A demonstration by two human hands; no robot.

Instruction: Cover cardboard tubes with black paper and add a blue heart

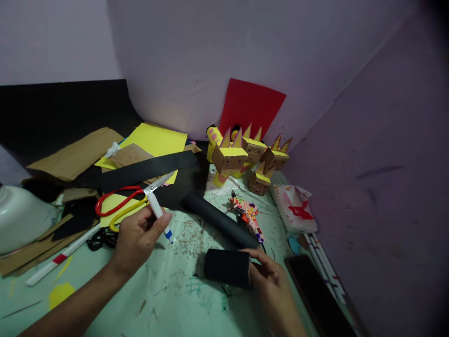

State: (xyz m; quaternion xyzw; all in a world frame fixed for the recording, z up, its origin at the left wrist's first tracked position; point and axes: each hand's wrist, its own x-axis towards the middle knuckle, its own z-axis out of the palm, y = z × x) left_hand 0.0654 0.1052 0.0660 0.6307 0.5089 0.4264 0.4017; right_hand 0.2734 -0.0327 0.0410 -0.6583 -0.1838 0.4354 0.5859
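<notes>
The left hand (pixel 138 236) pinches a white pen with a blue tip (pixel 159 216) between thumb and fingers, tip pointing toward 5 o'clock, just above the tabletop (pixel 168 299). The right hand (pixel 271 276) grips the end of a short black paper tube (pixel 227 267), fingers closed around it; the tube lies on its side on the tabletop. At 12 o'clock of this tube lies a longer black roll (pixel 219 220). At 11 o'clock of the left hand lie scissors with red and yellow handles (pixel 131 200) on yellow paper. At 1 o'clock stand yellow cardboard box figures (pixel 245 157), before a red sheet (pixel 250 107).
</notes>
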